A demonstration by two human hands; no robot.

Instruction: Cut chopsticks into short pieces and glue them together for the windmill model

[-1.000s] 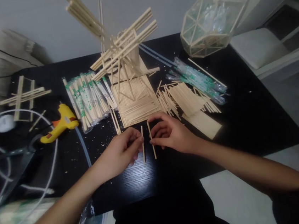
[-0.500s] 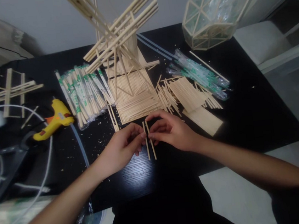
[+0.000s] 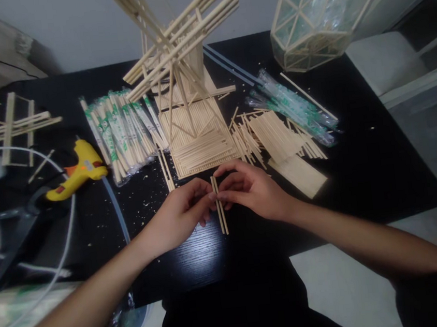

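Two short thin wooden sticks [image 3: 221,216] stand side by side, nearly parallel and close together, above the table's front part. My left hand [image 3: 186,208] is closed, pinching the left stick between thumb and fingers. My right hand [image 3: 250,190] pinches the right stick, its forefinger bent over near the upper end. Just beyond my hands, a ribbed wooden panel [image 3: 186,120] carries a layer of thin sticks [image 3: 203,149]. Behind it rises a windmill-like model [image 3: 175,48] with crossed blades made of sticks.
Wrapped chopsticks [image 3: 121,132] and a yellow glue gun [image 3: 80,170] lie left on the black table [image 3: 379,167]. Cut sticks [image 3: 249,139], a stick panel [image 3: 276,134] and plastic wrappers [image 3: 294,106] lie right. A faceted frame [image 3: 311,23] stands at the back right; a small stick frame [image 3: 19,127] lies far left.
The two sticks have come together; the gap between them has narrowed and they run more nearly parallel. My left hand has shifted slightly right. The camera view has moved a little.
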